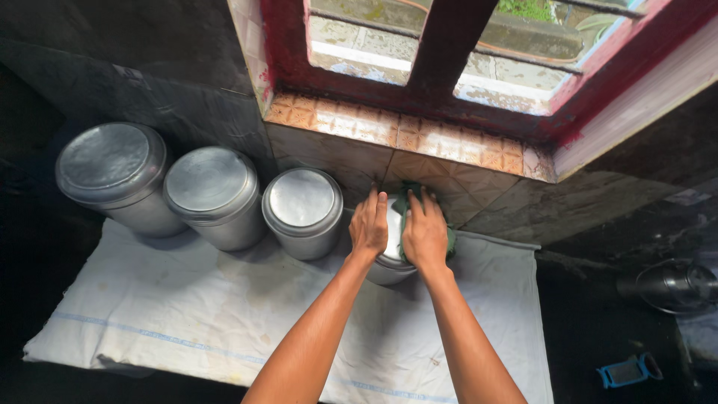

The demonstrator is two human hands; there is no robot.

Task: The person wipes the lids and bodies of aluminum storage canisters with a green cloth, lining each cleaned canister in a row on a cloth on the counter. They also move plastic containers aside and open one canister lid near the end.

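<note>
Your left hand point(369, 224) lies flat, fingers spread, on the small round steel canister point(389, 258) – fourth in a row (beside the tiled sill point(404, 135)) on the white cloth point(224, 314). Your right hand point(425, 233) presses a crumpled green rag point(404, 203) onto its lid.

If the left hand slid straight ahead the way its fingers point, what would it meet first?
Most likely the tiled wall below the window sill. The left hand rests flat on the small steel canister, fingertips almost at the tiles; depth is hard to judge.
</note>
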